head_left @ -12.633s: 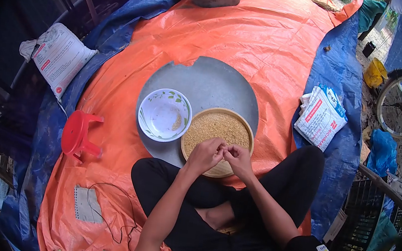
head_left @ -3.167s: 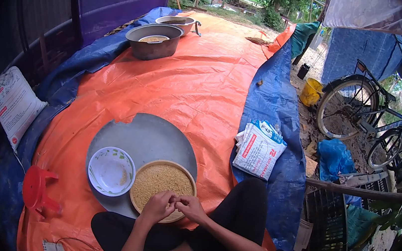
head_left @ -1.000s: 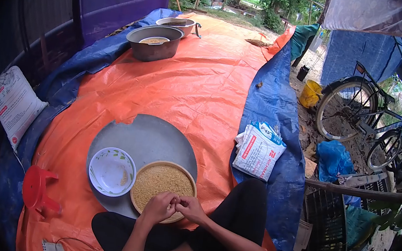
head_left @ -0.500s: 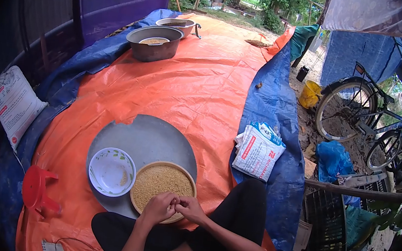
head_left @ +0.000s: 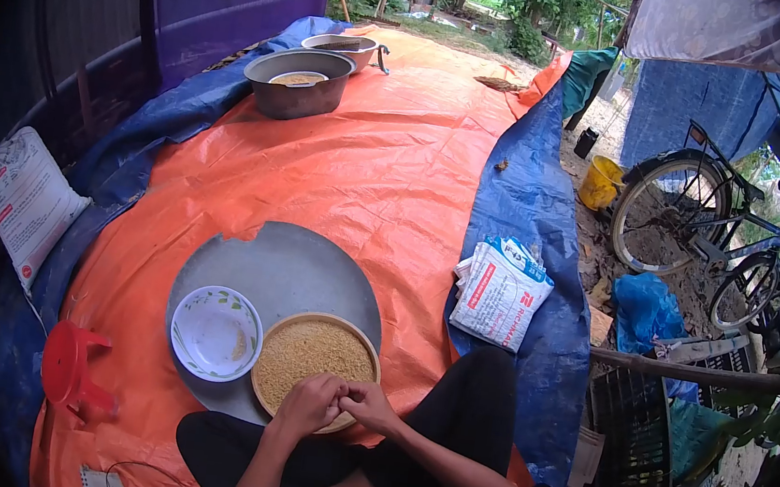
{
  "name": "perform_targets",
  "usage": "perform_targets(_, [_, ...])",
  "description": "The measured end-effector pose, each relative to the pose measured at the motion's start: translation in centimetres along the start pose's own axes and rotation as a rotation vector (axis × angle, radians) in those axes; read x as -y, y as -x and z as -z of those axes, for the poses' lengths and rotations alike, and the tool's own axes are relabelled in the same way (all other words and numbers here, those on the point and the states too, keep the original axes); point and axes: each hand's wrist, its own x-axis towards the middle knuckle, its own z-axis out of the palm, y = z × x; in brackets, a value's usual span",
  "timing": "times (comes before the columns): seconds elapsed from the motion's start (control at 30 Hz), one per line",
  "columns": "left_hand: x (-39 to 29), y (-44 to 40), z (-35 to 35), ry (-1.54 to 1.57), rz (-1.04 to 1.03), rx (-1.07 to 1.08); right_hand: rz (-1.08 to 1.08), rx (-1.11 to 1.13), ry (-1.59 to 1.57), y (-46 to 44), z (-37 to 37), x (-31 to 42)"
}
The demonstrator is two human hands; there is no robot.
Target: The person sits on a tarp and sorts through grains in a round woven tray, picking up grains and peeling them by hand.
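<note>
My left hand and my right hand meet above the near edge of a round tray of yellowish grain. Fingertips of both are pinched together; whatever they hold is too small to make out. Left of the grain tray, a white bowl with a green leaf pattern has a little grain inside. Both vessels rest on a grey round board with a chipped far edge.
Orange tarp lies under everything. A red stool and a white sack are at left, folded sacks at right. Beyond stand a grey basin, a yellow bucket and a bicycle.
Since the oldest frame the view has tilted up and turned right, bringing more of the bicycle and yard into sight. Both hands stay pinched over the grain tray, with only slight finger movement.
</note>
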Motion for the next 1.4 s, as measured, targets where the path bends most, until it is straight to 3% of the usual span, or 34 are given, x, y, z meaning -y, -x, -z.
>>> perform_targets(0.6, [0.0, 0.0, -0.2, -0.02, 0.018, 0.056, 0.005, -0.119, 0.306, 0.6, -0.5, 3.1])
perform_targets(0.93, [0.2, 0.0, -0.9, -0.094, -0.055, 0.026, 0.021, -0.124, 0.257, 0.5, -0.4, 2.2])
perform_targets(1.4, [0.4, 0.2, -0.6, -0.022, 0.012, 0.046, -0.011, -0.078, 0.239, 0.7, -0.6, 3.4])
